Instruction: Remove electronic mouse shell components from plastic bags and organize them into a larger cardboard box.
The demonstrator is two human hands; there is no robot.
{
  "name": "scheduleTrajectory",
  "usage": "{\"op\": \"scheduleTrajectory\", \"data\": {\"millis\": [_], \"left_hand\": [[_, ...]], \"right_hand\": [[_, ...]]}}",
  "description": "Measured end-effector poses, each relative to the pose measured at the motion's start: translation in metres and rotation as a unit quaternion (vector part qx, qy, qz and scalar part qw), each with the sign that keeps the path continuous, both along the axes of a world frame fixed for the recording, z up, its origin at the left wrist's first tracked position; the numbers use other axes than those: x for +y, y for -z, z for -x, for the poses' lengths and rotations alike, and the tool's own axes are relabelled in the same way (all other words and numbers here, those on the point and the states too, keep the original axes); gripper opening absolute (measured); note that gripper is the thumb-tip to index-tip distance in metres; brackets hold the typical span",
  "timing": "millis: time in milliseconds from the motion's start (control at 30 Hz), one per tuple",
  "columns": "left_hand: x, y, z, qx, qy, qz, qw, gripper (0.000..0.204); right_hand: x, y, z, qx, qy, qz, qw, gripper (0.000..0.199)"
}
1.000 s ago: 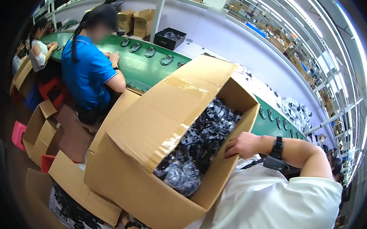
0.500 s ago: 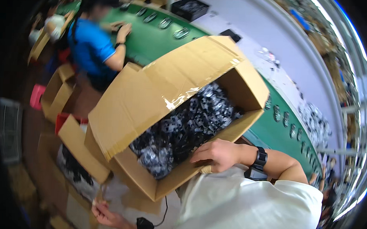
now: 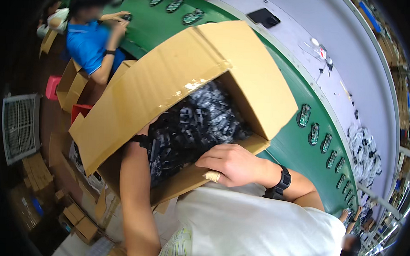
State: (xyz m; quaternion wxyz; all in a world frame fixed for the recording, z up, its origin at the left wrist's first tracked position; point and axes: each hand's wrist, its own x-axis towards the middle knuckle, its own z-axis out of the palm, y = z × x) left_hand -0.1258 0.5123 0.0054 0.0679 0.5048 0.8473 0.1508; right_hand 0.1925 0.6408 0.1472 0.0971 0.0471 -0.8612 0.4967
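Dipping into the carton (image 3: 147, 90) now, the left hand (image 3: 147, 127) nears black parts (image 3: 196, 121), fingers' state unclear; the right hand (image 3: 233, 164) pinches the rim (image 3: 184, 183).

Left arm: forearm (image 3: 137, 189) bare, reaching nearly straight forward from the body; dark band (image 3: 142, 140) at the wrist. Left hand (image 3: 146, 128) mostly hidden, only a sliver of skin visible past the wrist; finger pose not readable. Right arm: bent at the elbow, forearm lying across the front of the torso, black strap (image 3: 283, 181) round the wrist. Right hand (image 3: 231, 164): back upward, knuckles bent, fingers (image 3: 209, 160) curled together; thumb below them, tan wrap (image 3: 212, 176) on it. Hands apart, left farther forward.
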Motion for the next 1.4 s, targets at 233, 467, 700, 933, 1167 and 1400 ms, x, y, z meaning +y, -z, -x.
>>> {"op": "scheduleTrajectory", "data": {"millis": [233, 467, 700, 933, 1167, 1400], "left_hand": [[0.021, -0.014, -0.017, -0.130, -0.044, 0.187, 0.973, 0.063], [-0.026, -0.081, -0.063, -0.363, -0.023, -0.009, 0.932, 0.069], [-0.051, -0.142, -0.096, -0.661, 0.088, -0.213, 0.714, 0.097], [-0.088, -0.150, -0.080, -0.612, -0.052, -0.120, 0.780, 0.070], [-0.100, -0.132, -0.092, -0.670, 0.007, -0.219, 0.709, 0.062], [-0.116, -0.136, -0.091, -0.702, 0.031, -0.183, 0.688, 0.059]], "right_hand": [[0.019, 0.010, -0.013, -0.029, 0.019, 0.037, 0.999, 0.032], [0.014, 0.008, -0.005, -0.080, -0.008, -0.032, 0.996, 0.045], [-0.008, -0.019, 0.037, -0.036, 0.087, 0.045, 0.995, 0.078], [-0.013, -0.019, 0.063, -0.120, 0.107, -0.032, 0.987, 0.032], [-0.044, -0.022, 0.092, -0.018, 0.033, 0.100, 0.994, 0.050], [-0.047, 0.002, 0.102, -0.142, 0.017, 0.390, 0.909, 0.049]]}}
